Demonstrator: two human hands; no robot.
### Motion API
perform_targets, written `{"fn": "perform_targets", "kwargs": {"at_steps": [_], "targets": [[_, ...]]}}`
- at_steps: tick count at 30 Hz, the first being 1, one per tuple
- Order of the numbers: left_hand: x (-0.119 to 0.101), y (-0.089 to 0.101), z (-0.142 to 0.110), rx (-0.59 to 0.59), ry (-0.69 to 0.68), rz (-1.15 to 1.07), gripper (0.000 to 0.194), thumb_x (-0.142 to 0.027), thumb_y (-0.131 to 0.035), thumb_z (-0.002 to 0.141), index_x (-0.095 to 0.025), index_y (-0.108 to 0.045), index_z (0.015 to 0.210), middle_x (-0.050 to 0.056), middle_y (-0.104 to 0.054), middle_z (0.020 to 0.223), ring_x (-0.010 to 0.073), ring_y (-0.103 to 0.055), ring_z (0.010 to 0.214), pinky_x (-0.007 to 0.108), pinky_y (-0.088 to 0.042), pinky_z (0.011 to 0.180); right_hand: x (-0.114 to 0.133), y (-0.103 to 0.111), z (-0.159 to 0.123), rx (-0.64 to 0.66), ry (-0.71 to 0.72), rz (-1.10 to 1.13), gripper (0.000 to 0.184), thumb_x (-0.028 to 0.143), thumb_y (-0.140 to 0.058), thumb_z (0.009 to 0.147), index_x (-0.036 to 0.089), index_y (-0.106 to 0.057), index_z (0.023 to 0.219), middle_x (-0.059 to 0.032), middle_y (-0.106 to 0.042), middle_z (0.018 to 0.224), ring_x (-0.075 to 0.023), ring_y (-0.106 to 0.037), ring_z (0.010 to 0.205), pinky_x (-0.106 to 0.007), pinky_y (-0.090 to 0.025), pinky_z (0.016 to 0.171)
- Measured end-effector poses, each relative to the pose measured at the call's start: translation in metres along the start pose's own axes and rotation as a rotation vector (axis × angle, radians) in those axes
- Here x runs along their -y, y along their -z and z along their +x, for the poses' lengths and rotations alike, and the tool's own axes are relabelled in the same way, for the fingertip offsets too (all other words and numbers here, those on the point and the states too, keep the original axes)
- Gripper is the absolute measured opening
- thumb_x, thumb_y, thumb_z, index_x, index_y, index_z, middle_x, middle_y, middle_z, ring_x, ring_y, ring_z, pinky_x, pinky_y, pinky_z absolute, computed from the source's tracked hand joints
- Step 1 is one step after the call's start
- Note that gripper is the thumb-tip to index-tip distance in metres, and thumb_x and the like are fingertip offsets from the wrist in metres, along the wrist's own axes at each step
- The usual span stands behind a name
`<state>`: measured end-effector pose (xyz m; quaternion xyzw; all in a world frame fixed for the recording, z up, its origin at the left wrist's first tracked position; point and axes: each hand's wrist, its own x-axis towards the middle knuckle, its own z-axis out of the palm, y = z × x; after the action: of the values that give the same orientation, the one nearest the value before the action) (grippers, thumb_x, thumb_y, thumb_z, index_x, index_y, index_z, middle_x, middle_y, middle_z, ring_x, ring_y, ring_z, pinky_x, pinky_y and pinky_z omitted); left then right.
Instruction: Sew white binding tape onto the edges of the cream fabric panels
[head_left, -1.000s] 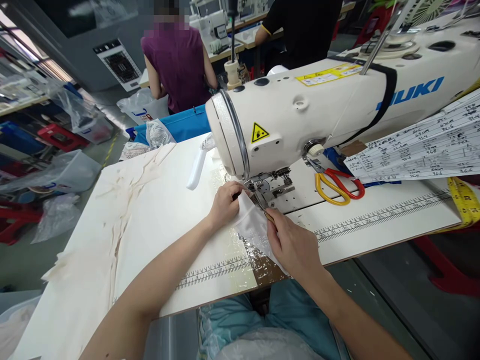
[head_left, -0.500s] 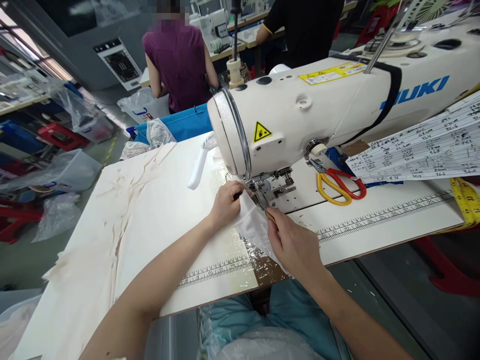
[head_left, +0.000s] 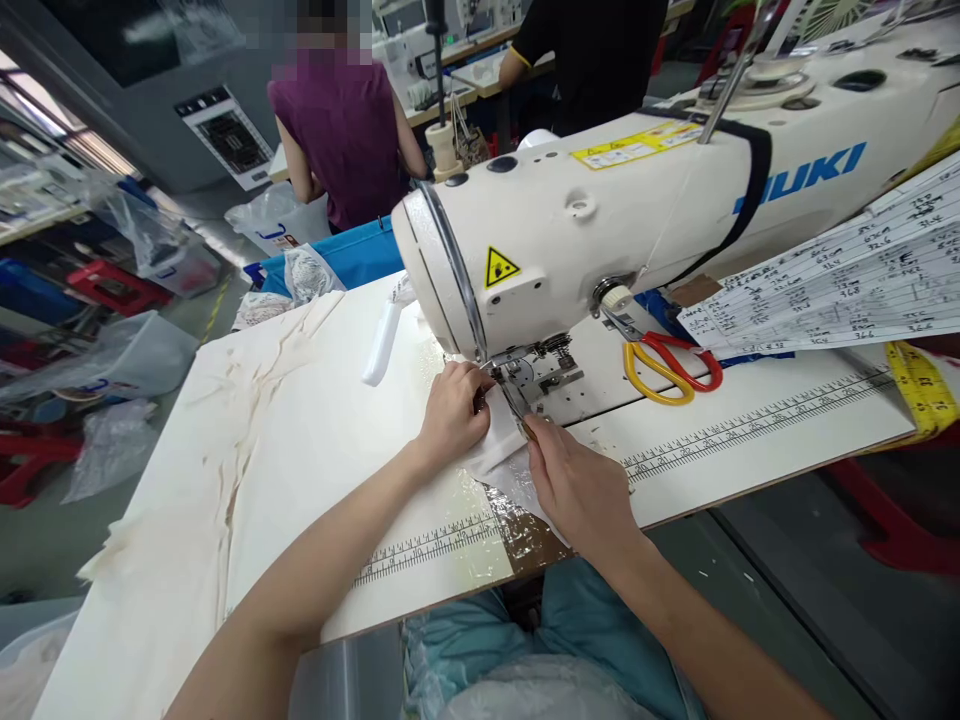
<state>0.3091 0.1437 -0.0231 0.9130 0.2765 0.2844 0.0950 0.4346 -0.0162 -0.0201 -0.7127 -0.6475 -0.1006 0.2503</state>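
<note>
At the needle area of a white sewing machine (head_left: 555,230), my left hand (head_left: 454,412) is closed with its fingers pinching the edge of a thin white fabric piece (head_left: 499,440). My right hand (head_left: 581,480) is closed around slim metal tweezers (head_left: 514,396), whose tips point toward the presser foot. The fabric hangs between both hands, over the table's front part. Fingers and machine head partly hide the needle and the fabric's far edge.
Scissors (head_left: 664,370) with yellow and red handles lie right of the needle, beside handwritten paper sheets (head_left: 832,285) and a yellow tape measure (head_left: 922,390). Pale fabric (head_left: 172,500) covers the table's left side. A white plastic piece (head_left: 382,345) lies behind my left hand. Two people sit beyond.
The view has shifted slightly. The white fabric between my hands now shows a fold near the tweezers. Both hands stay close to the needle, keeping their grips.
</note>
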Motion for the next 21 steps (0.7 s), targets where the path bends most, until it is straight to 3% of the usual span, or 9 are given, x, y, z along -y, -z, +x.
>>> {"fn": "perform_targets", "kwargs": {"at_steps": [8, 13, 17, 21], "targets": [[0.0032, 0.0026, 0.0007, 0.002, 0.105, -0.2, 0.009, -0.019, -0.057, 0.088, -0.02, -0.056, 0.079, 0.002, -0.065, 0.082, 0.0168, -0.057, 0.078, 0.03, -0.046, 0.071, -0.0009, 0.0007, -0.0008, -0.061, 0.006, 0.051, 0.031, 0.018, -0.04, 0.101, 0.009, -0.064, 0.119, -0.0064, -0.078, 0.095, -0.0147, -0.073, 0.073, -0.024, -0.047, 0.051], [0.0036, 0.0042, 0.0006, 0.011, 0.152, -0.238, 0.009, -0.019, -0.059, 0.086, -0.02, -0.058, 0.077, 0.0, -0.066, 0.082, 0.0149, -0.058, 0.076, 0.028, -0.047, 0.07, -0.0006, 0.0001, 0.0009, 0.002, -0.024, 0.024, 0.032, 0.019, -0.04, 0.1, 0.011, -0.063, 0.122, -0.0069, -0.078, 0.096, -0.0156, -0.073, 0.07, -0.026, -0.045, 0.049], [0.0043, 0.0047, 0.0007, -0.007, 0.089, -0.214, 0.01, -0.019, -0.059, 0.087, -0.02, -0.056, 0.077, 0.001, -0.065, 0.082, 0.0154, -0.059, 0.078, 0.029, -0.048, 0.071, 0.0004, -0.0012, 0.0023, 0.015, -0.04, 0.008, 0.032, 0.019, -0.041, 0.1, 0.012, -0.063, 0.123, -0.0072, -0.077, 0.097, -0.0156, -0.072, 0.069, -0.027, -0.043, 0.048], [0.0074, 0.0034, 0.0016, -0.067, -0.087, -0.107, 0.011, -0.016, -0.055, 0.09, -0.019, -0.056, 0.079, 0.004, -0.066, 0.084, 0.0181, -0.058, 0.083, 0.033, -0.05, 0.073, 0.0014, -0.0028, 0.0021, -0.037, -0.01, -0.044, 0.031, 0.017, -0.043, 0.099, 0.012, -0.065, 0.121, -0.006, -0.076, 0.09, -0.0147, -0.07, 0.066, -0.026, -0.042, 0.049]]}}
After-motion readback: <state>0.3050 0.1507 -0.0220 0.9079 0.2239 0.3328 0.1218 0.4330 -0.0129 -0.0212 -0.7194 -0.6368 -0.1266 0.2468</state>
